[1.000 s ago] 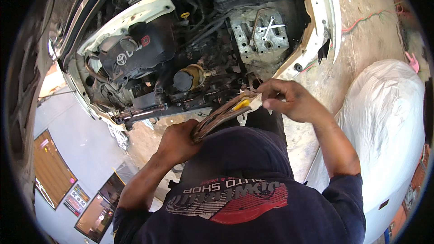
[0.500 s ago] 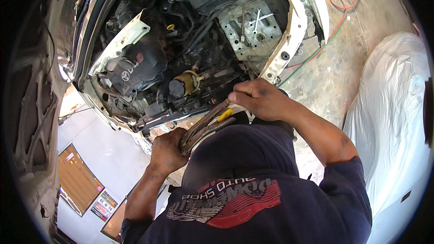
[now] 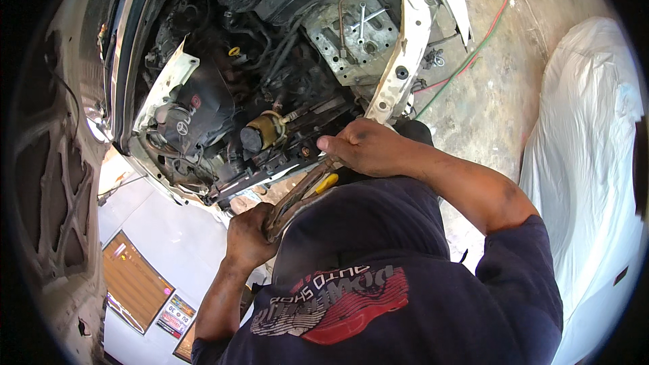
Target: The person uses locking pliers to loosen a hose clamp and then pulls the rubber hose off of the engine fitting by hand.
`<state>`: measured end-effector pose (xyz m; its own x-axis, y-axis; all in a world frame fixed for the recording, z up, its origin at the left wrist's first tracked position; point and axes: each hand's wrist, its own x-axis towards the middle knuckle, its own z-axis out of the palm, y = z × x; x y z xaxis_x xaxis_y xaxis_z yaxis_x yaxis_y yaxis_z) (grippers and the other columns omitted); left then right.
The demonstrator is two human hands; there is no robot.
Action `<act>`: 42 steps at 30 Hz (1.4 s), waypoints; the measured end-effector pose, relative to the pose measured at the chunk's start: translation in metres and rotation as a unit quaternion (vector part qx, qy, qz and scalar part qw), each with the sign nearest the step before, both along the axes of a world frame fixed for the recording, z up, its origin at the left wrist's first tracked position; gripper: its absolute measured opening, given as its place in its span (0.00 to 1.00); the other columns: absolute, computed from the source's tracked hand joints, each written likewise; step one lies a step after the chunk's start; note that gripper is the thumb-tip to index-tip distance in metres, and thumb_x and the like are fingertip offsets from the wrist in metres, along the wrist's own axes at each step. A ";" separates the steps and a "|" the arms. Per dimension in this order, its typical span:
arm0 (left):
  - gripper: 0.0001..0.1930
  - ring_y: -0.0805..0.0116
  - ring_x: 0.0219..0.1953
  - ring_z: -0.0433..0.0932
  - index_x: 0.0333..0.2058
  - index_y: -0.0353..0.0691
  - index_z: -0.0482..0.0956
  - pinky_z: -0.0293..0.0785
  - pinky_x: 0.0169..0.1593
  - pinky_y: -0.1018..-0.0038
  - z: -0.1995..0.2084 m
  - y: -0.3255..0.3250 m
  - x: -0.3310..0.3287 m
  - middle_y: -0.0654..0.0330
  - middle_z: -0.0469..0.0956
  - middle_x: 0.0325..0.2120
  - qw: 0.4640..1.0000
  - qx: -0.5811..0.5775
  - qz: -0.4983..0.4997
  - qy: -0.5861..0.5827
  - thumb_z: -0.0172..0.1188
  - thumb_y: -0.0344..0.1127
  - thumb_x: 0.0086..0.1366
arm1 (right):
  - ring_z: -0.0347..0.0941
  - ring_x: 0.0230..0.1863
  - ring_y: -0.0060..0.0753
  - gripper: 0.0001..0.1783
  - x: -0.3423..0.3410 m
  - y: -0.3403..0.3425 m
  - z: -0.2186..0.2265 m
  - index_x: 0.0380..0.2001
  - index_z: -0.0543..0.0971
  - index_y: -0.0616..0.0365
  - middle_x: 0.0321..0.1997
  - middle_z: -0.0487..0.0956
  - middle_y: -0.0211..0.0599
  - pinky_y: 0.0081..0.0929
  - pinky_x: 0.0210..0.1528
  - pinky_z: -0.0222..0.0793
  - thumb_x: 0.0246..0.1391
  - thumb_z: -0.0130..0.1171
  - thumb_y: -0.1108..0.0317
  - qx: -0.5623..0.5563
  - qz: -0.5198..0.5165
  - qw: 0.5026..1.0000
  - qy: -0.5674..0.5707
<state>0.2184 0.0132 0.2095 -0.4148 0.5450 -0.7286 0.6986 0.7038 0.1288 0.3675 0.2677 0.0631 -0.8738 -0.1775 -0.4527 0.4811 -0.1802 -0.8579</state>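
Note:
My left hand (image 3: 249, 238) is closed around the bent end of a brown, grimy hose-like or pipe-like piece (image 3: 297, 193), held in front of my belly. My right hand (image 3: 370, 149) is at its other end, fingers curled over it and mostly hidden, the thumb stretched along the top. Beside this piece is a small yellow part (image 3: 327, 183); whether it is attached, I cannot tell. Just beyond my hands lies the open engine bay, with a yellowish fluid reservoir (image 3: 270, 128) with a black cap and a black engine cover (image 3: 203, 111).
A flat metal plate (image 3: 331, 40) with holes lies in the bay, a wrench (image 3: 362, 23) on it. The white body frame (image 3: 405, 47) edges the bay. Red and green hoses (image 3: 497, 30) run over the floor. White plastic sheeting (image 3: 581, 135) hangs at right; the raised hood (image 3: 61, 182) is at left.
The view has shifted, so the engine bay sits further left and slightly higher. My right hand has moved a little left, its thumb straighter. Both hands stay on the brown piece.

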 end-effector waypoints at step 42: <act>0.14 0.42 0.39 0.85 0.42 0.38 0.84 0.81 0.44 0.56 -0.009 0.031 -0.021 0.45 0.85 0.33 0.998 -0.060 0.038 -0.001 0.68 0.38 0.58 | 0.72 0.54 0.42 0.15 -0.044 -0.032 0.055 0.43 0.82 0.63 0.44 0.78 0.41 0.37 0.52 0.72 0.58 0.59 0.64 0.501 0.144 0.792 0.318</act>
